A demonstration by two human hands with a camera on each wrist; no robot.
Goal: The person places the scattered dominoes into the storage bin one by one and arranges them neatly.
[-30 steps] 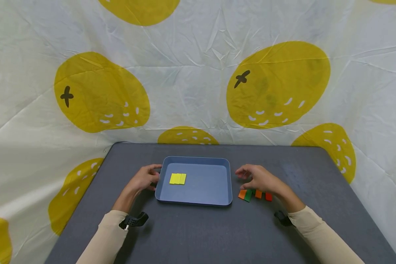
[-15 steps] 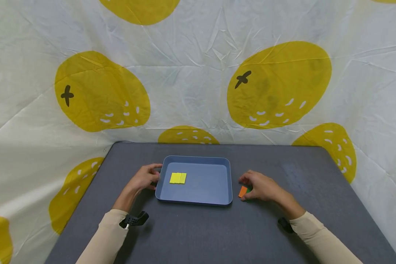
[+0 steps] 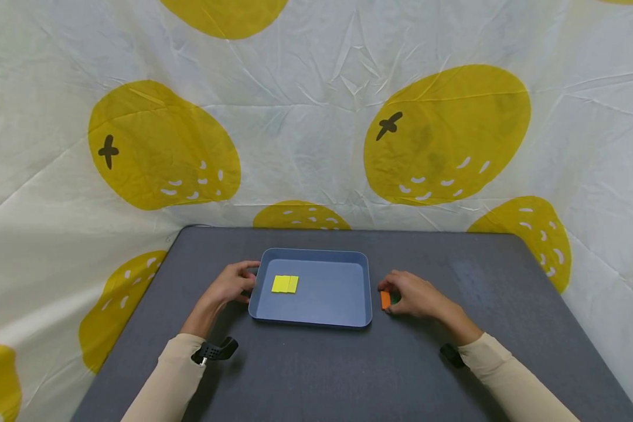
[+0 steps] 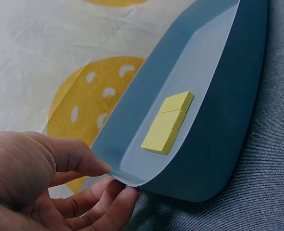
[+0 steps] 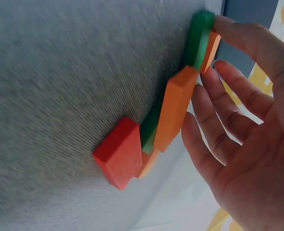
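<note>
My left hand [image 3: 234, 283] grips the left edge of a blue-grey tray [image 3: 329, 321]. The left wrist view shows its thumb over the rim [image 4: 141, 184] and its fingers curled below. Yellow blocks [image 3: 285, 284] lie side by side in the left part of the tray. Just right of the tray, my right hand [image 3: 414, 295] pinches an orange block [image 3: 385, 300] between thumb and fingers. A green block [image 5: 200, 38] stands against that orange one. Beside the fingers lie another orange block [image 5: 174, 113], a second green piece [image 5: 149, 131] and a red block [image 5: 120, 155], which the hand hides from the head view.
A dark grey table [image 3: 316, 375] carries everything. Behind it hangs a pale cloth [image 3: 306, 146] printed with big yellow fruit shapes. A black wrist strap [image 3: 215, 350] sits on the left forearm.
My right hand has come down onto the loose blocks and closed its fingers. The orange block has turned straighter and slid slightly toward the tray. The left hand keeps its hold.
</note>
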